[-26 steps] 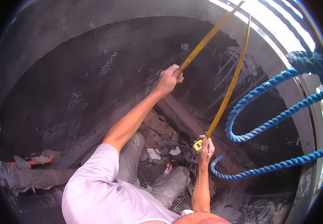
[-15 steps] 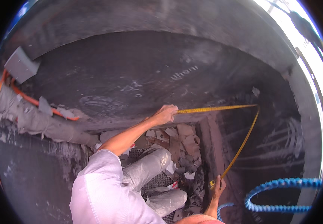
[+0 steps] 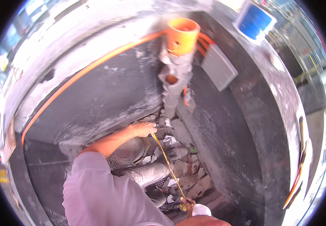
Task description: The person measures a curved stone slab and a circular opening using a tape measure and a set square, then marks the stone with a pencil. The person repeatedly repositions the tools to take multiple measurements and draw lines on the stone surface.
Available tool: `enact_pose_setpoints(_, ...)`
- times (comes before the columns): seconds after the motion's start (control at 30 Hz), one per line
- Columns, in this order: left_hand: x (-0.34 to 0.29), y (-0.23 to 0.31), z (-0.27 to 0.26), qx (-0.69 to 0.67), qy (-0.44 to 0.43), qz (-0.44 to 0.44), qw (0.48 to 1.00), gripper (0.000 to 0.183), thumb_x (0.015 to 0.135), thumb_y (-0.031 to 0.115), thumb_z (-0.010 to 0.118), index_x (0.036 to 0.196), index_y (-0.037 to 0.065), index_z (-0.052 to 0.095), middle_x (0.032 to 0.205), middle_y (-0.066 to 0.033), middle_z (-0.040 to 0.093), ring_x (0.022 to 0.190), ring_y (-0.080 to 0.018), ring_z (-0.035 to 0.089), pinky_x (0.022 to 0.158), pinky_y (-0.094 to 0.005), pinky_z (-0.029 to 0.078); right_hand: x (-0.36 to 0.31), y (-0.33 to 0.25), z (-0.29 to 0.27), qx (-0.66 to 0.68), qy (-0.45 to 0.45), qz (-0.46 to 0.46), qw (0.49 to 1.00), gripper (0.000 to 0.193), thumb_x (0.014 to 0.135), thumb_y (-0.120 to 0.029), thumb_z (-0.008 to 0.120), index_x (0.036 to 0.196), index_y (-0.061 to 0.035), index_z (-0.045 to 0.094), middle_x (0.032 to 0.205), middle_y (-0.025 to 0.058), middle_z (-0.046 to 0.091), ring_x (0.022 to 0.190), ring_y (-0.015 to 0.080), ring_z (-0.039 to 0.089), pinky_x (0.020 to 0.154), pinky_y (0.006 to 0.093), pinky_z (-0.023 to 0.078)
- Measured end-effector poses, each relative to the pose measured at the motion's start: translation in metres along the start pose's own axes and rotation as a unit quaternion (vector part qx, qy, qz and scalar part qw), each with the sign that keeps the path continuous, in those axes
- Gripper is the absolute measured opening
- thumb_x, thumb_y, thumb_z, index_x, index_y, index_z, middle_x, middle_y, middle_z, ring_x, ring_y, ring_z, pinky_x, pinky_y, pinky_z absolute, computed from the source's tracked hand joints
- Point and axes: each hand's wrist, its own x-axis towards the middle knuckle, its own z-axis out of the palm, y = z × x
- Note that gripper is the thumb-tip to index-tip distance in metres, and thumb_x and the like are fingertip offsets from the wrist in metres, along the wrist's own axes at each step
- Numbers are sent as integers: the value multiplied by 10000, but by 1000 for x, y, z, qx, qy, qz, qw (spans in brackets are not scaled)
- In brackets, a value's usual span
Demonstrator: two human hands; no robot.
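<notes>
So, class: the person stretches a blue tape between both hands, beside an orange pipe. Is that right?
Not quite. The head view shows the tape is yellow, not blue. It does run between the left hand and the right hand, and the orange pipe stands on the wall beyond.

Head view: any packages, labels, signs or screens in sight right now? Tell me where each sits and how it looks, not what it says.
Blue panel: top right, up on the rim of the pit; rectangular, blue face with a white border; sign or container, cannot tell.
Grey box: on the dark wall right of the orange pipe; flat, rectangular, plain grey, no label visible.
No screens or packages that I can make out; paper scraps lie among the rubble.
</notes>
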Motion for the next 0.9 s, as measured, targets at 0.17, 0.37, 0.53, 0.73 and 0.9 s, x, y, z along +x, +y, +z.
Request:
enact_pose_setpoints(0.17,-103,53,-13,-150,26,-99,983,91,987,84,660,1063,62,706,1060,-164,647,1007,-407,701,828,-534,541,159,-153,-3,50,-161,-73,983,328,975,-291,875,1199,-54,848,1145,87,812,1126,187,737,998,336,554)
enact_pose_setpoints(0.37,-101,98,-20,-213,119,-133,961,90,974,82,679,1053,41,680,1049,-166,708,995,-413,733,840,-537,578,219,-314,18,-92,-207,-66,972,506,971,-447,861,1209,-2,830,1021,97,812,1015,222,737,968,370,564)
enact_pose_setpoints(0.53,-73,119,-76,-286,276,-134,908,500,964,167,783,1437,139,626,1213,-173,691,1073,-396,730,885,-506,596,230,-350,12,-32,-205,47,977,361,1039,-353,815,1145,-8,836,926,21,741,905,136,663,834,324,523)
enact_pose_setpoints(0.73,-116,149,-62,-367,404,-342,765,544,1048,298,776,1512,71,607,1256,-214,744,1095,-352,761,931,-444,599,252,-379,12,-38,-233,54,970,392,1052,-404,809,1123,-20,837,919,22,754,781,108,681,732,293,552)
enact_pose_setpoints(0.9,-177,146,54,-590,392,-517,481,464,1070,414,731,1396,86,693,1399,-193,752,1173,-371,780,1096,-491,570,336,-328,32,49,-351,197,914,488,1014,-461,833,1341,-101,803,1048,84,816,841,199,764,805,373,630)
